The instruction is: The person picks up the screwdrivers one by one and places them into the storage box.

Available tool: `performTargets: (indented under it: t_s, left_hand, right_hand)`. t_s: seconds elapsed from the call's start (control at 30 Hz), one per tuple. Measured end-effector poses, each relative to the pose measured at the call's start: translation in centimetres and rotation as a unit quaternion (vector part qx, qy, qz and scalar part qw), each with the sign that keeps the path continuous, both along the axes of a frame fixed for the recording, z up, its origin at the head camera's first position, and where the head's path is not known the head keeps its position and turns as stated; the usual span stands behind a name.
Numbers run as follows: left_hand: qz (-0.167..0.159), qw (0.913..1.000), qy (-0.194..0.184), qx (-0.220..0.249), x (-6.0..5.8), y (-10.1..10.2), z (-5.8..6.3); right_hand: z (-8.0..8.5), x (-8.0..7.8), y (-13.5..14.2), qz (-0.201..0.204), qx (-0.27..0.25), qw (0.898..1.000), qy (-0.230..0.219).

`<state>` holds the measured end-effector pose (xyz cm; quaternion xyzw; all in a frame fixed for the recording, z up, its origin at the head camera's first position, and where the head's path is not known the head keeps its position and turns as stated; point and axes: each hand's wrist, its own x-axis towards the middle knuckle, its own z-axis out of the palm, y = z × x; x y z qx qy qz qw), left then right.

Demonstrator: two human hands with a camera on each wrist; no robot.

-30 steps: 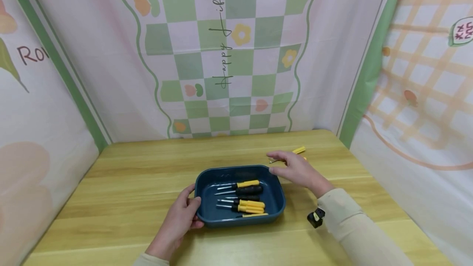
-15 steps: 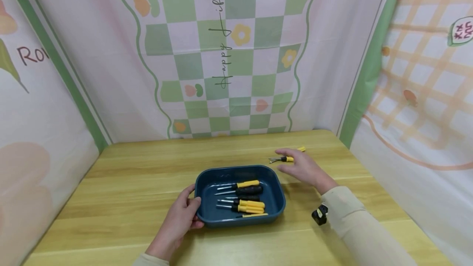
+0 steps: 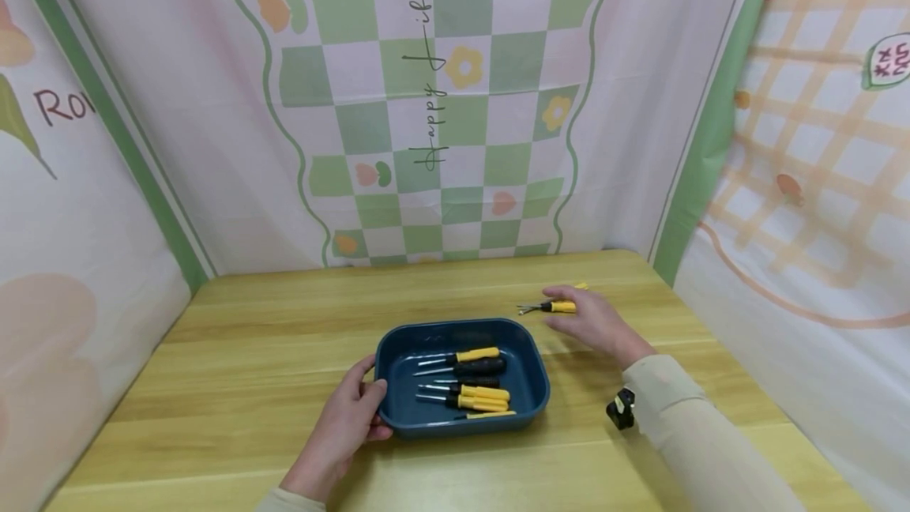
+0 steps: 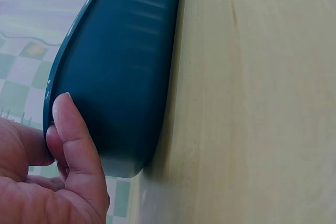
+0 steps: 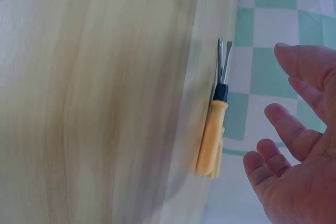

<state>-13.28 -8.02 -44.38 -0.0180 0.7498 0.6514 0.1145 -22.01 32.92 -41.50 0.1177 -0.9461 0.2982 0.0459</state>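
Note:
A dark blue rectangular tray (image 3: 455, 427) sits on the table, and my left hand (image 3: 343, 417) grips its left rim, thumb over the edge and fingers along the outer wall. In the left wrist view that hand (image 4: 73, 171) pinches the tray wall (image 4: 115, 66). Several screwdrivers lie inside, among them a black-handled one (image 3: 483, 367) and yellow-handled ones (image 3: 476, 354). My right hand (image 3: 586, 321) hovers beyond the tray's right corner, fingers spread, holding nothing. Close to it lie loose yellow-handled screwdrivers (image 3: 563, 307); in the right wrist view these screwdrivers (image 5: 212, 135) are apart from the fingers.
The wooden table (image 3: 284, 338) ends at a patterned curtain (image 3: 441, 141) behind, with more printed cloth on both sides. A small black device (image 3: 622, 409) is strapped at the right wrist, by the sleeve.
My right hand has moved right, away from the tray's corner and over the loose screwdrivers, uncovering their shafts. The left hand and tray have stayed put.

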Motion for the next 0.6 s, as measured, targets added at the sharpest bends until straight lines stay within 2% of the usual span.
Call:
performTargets:
  t_s: [0.37,0.6]
  left_hand:
    - [-0.001,1.0,0.005,0.002,0.0,0.0,-0.1]
    - [-0.001,1.0,0.006,0.004,0.0,0.0,-0.1]
  right_hand:
    - [-0.3,-0.6,0.7,-0.029,0.022,0.999,-0.016]
    - [-0.4,-1.2,1.0,-0.042,0.027,0.998,-0.041]
